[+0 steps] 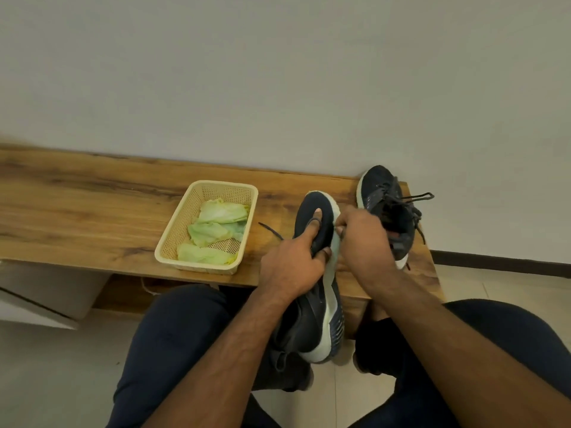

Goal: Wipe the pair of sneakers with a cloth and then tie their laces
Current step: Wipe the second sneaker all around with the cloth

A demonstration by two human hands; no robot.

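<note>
Held sneaker: dark navy upper, white midsole, navy sole with pale ribs. Second sneaker, at 1 o'clock from it: dark navy, black laces, white heel edge. Basket, at 9 o'clock: cream, perforated mesh pattern. Cloths inside: pale green. Bench: brown wood grain. Wall: off-white. Trousers: dark navy.

Dim warm light, soft focus, wide-angle bending

A wood-grain table stands against the wall. On it sits a cream basket; right of the basket, at the table's end, rests a dark sneaker.
</note>
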